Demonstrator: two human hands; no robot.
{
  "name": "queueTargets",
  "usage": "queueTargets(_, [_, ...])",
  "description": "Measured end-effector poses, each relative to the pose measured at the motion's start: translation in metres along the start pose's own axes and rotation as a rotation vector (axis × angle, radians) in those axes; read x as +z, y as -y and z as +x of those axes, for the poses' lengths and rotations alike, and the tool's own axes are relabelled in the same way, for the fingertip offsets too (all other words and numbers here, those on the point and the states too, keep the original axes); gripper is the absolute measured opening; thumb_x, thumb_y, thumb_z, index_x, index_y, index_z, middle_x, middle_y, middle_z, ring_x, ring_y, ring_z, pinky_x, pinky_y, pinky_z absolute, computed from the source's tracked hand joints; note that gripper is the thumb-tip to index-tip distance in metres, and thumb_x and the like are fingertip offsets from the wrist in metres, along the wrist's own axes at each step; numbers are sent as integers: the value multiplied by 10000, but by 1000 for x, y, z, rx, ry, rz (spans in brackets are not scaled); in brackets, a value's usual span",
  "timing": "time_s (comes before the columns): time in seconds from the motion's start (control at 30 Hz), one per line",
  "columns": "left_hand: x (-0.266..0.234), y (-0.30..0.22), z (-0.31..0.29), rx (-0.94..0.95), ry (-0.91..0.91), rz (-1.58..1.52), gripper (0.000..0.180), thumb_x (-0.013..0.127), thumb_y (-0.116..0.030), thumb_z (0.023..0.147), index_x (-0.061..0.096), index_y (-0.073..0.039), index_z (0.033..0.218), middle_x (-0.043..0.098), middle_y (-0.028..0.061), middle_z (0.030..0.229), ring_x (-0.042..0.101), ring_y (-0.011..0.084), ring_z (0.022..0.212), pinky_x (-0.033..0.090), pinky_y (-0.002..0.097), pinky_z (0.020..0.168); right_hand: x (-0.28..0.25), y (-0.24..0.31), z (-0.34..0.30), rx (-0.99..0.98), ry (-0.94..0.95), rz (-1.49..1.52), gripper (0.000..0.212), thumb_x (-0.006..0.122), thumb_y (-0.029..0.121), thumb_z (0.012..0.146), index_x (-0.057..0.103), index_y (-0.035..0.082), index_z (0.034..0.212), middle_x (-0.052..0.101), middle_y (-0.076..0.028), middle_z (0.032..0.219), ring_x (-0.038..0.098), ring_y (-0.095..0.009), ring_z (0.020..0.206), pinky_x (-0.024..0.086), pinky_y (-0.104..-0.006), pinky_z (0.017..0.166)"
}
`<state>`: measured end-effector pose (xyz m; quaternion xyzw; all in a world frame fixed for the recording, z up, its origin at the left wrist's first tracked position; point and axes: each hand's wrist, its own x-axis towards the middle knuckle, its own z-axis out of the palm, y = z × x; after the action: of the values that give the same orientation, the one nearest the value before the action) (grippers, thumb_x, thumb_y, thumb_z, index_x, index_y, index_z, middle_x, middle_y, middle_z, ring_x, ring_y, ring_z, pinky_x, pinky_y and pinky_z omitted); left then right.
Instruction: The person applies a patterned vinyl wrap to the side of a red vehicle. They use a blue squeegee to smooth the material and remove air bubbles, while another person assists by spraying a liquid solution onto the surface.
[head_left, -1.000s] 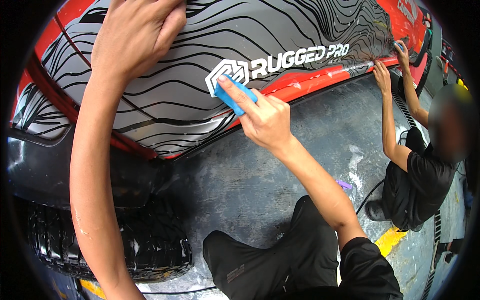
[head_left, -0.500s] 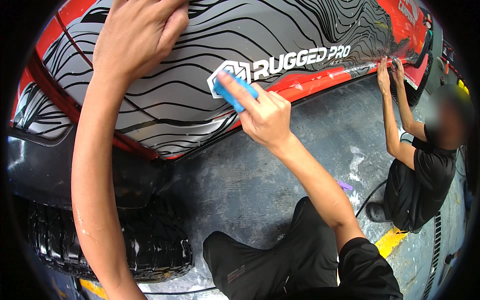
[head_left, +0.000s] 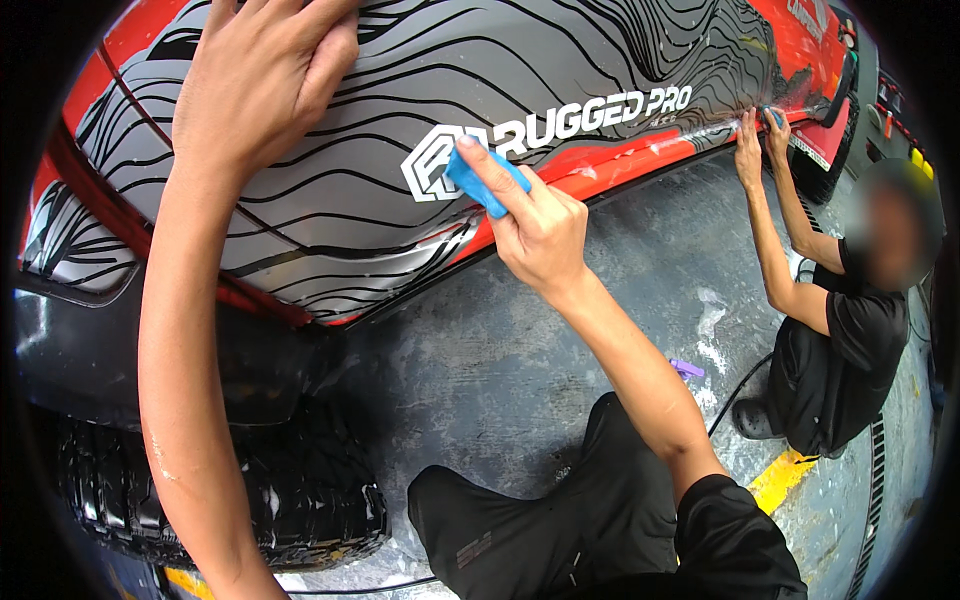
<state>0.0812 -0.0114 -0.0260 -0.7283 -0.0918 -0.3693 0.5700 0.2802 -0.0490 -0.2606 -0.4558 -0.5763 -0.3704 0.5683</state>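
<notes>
1. My right hand (head_left: 540, 225) has its fingers clamped on a blue squeegee (head_left: 485, 178), thumb under, index finger laid along the top.
2. The squeegee presses flat against the wrap (head_left: 330, 200), the grey film with black wavy lines on the side of the car. Its tip sits on the white emblem, at the left end of the white lettering.
3. The squeegee's long axis runs from my knuckles up and to the left, so the blade edge is the far-left end and my hand trails at the near-right.
4. My left hand (head_left: 255, 85) lies spread, fingers a little apart, palm flat on the wrap, well to the left and farther up. It grips nothing.
5. The right hand is the nearer one to the emblem; the left is well apart from it.
6. Below the wrap's lower edge a red strip (head_left: 610, 170) of bodywork shows, running right.
7. Near left, a tyre (head_left: 220, 500) rests on the wet floor (head_left: 560, 340).
8. Far right, a crouching person (head_left: 840, 350) in black has both hands on the same lower edge.
</notes>
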Motion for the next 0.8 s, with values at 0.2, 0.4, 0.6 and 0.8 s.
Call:
queueTargets(0.2, [-3,0,1,-4,27,7,560,467,-202,984,625,-171,1521,533,117,1648,440,246,1581,110,543,1391,8,4,-3,8,-22,26,826,717,-14,791,651,292,1555,676,-84,813,607,-282,557,537,-404,566])
queueTargets(0.4, [-2,0,1,-1,23,-9,564,478,-195,975,629,-167,1518,540,127,1636,445,252,1576,118,545,1388,14,9,-8,15,-47,35,821,716,-16,794,650,281,1557,662,-80,802,607,-283,559,534,-401,564])
queueTargets(0.6, [11,6,0,73,-134,49,570,484,-183,967,629,-164,1517,546,134,1627,457,259,1566,130,546,1386,14,12,-3,5,-65,61,847,727,-22,758,658,270,1550,624,-81,775,576,-272,539,526,-406,549])
queueTargets(0.8, [3,-2,-1,-13,-70,-6,576,498,-175,952,633,-155,1512,550,137,1623,471,268,1556,145,551,1382,17,13,3,6,-84,87,806,723,-31,774,679,251,1527,659,-82,790,589,-261,549,539,-390,559])
